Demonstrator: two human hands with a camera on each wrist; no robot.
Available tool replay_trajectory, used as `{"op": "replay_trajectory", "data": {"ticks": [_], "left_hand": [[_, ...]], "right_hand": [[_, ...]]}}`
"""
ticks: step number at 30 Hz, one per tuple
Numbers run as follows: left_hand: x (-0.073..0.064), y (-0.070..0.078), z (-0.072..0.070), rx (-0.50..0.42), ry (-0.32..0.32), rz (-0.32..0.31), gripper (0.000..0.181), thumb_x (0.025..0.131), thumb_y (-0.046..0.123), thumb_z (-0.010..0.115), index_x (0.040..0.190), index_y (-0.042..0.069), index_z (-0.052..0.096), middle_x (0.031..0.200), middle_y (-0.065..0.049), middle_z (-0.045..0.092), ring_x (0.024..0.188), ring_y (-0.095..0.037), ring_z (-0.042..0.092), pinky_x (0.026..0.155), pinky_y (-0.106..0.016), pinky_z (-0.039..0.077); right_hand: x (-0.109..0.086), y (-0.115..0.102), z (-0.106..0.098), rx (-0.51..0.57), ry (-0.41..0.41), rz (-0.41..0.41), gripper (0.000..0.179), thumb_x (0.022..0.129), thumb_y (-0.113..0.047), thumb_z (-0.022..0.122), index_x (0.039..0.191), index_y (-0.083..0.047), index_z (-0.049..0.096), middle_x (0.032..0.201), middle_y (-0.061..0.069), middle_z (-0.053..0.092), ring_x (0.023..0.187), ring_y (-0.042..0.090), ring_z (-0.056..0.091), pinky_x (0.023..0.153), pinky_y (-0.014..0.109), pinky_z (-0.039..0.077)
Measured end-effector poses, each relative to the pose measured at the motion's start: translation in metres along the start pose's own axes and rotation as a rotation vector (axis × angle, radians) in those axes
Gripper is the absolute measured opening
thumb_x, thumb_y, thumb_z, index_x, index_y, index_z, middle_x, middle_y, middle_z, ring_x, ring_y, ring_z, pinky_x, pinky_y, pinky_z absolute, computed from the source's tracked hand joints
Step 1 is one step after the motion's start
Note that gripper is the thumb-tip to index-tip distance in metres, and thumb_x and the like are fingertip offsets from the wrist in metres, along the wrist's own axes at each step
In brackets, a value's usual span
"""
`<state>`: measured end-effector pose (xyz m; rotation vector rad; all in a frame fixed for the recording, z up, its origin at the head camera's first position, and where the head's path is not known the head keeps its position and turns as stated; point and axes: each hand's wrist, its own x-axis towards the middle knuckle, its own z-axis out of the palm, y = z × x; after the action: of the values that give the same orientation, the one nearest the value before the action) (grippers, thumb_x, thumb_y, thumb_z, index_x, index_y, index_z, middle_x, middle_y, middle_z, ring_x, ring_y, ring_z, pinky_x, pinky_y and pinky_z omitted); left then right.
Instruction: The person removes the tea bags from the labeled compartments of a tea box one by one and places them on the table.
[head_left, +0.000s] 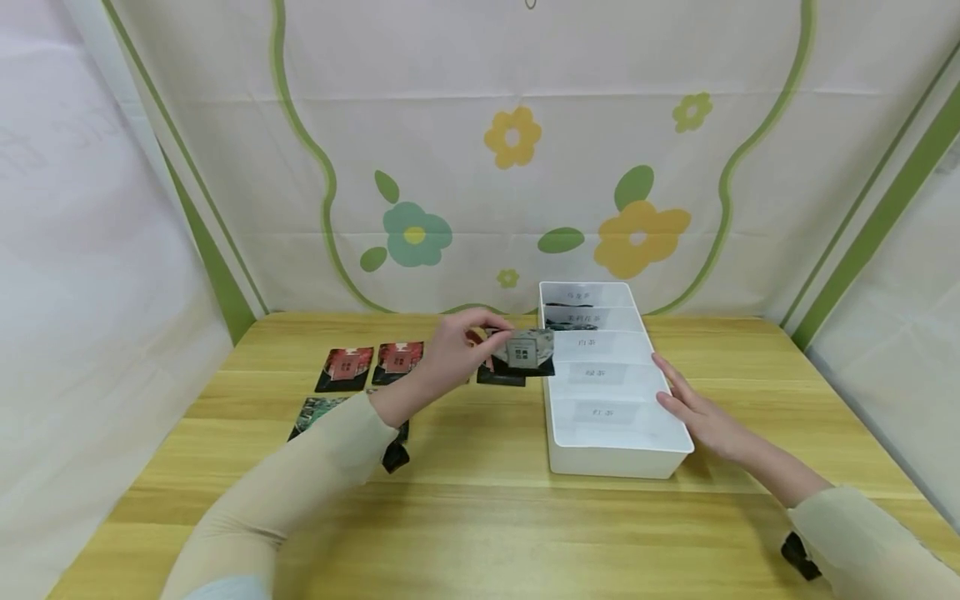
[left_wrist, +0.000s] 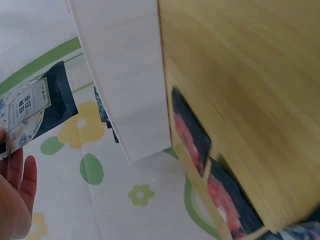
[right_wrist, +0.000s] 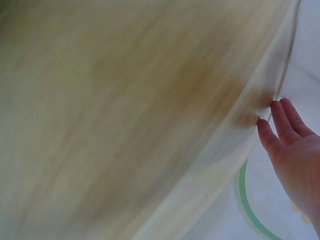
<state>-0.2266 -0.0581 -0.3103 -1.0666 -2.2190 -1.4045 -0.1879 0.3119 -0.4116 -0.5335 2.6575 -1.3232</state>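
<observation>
My left hand (head_left: 457, 346) pinches a tea sachet (head_left: 525, 354) by its edge, raised beside the left wall of a long white divided box (head_left: 611, 462). In the left wrist view the sachet (left_wrist: 37, 107) shows a pale floral print, a framed label with characters and a dark end band. Straight fingers of my right hand (head_left: 701, 417) touch the box's right side. The right wrist view has these fingertips (right_wrist: 264, 123) against the box wall. Dark sachets (head_left: 572, 325) stand in the box's two far compartments; the three nearer ones show white bottoms and labelled dividers.
Red-and-black sachets (head_left: 344, 369) lie in a row on the wooden table (head_left: 465, 517) left of the box. A green-and-black sachet (head_left: 315, 414) lies nearer, partly behind my left forearm. A flower-printed cloth (head_left: 450, 150) hangs at the table's back edge.
</observation>
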Motion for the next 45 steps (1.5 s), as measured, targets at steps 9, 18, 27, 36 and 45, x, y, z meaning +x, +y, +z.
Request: {"op": "replay_trajectory", "data": {"ticks": [9,18,27,36,45], "left_hand": [[-0.036,-0.025,-0.024,0.094,-0.020,-0.067,0.009,0.085,0.021,0.062,0.093,0.020,0.067,0.087,0.010,0.062,0.062,-0.009,0.056,0.053,-0.025,0.046],[-0.063,-0.037,-0.046,0.091,-0.073,-0.173,0.010,0.087,0.019,0.059,0.095,0.022,0.065,0.092,0.010,0.062,0.065,-0.011,0.055,0.053,-0.027,0.046],[-0.080,-0.049,-0.057,0.132,-0.161,-0.252,0.011,0.088,0.014,0.058,0.097,0.018,0.063,0.091,0.010,0.061,0.073,-0.012,0.057,0.055,-0.026,0.047],[-0.085,-0.072,-0.050,0.196,-0.235,-0.268,0.010,0.087,0.015,0.059,0.096,0.020,0.062,0.089,0.010,0.061,0.074,-0.004,0.057,0.061,-0.024,0.048],[-0.081,-0.094,-0.044,0.443,-0.363,-0.306,0.009,0.085,0.022,0.064,0.093,0.025,0.061,0.080,0.015,0.058,0.060,-0.002,0.051,0.053,-0.026,0.042]], "right_hand": [[-0.002,-0.003,0.002,-0.001,-0.004,0.011,0.057,0.099,-0.024,0.034,0.144,-0.031,0.000,0.147,0.016,-0.004,0.123,0.054,0.012,0.092,0.065,0.013],[-0.001,-0.003,0.001,0.006,0.000,0.010,0.056,0.099,-0.024,0.033,0.144,-0.030,0.000,0.147,0.016,-0.005,0.123,0.053,0.011,0.092,0.065,0.013],[0.000,-0.004,0.001,0.011,-0.001,0.012,0.056,0.099,-0.024,0.033,0.144,-0.031,0.000,0.148,0.015,-0.004,0.124,0.053,0.011,0.092,0.065,0.013],[-0.002,-0.006,0.001,-0.003,0.002,0.013,0.057,0.099,-0.023,0.034,0.144,-0.030,0.000,0.147,0.017,-0.003,0.123,0.054,0.013,0.092,0.065,0.015],[-0.001,-0.003,0.001,-0.006,0.004,0.025,0.056,0.099,-0.026,0.033,0.144,-0.031,0.000,0.147,0.015,-0.003,0.123,0.053,0.013,0.092,0.065,0.014]]}}
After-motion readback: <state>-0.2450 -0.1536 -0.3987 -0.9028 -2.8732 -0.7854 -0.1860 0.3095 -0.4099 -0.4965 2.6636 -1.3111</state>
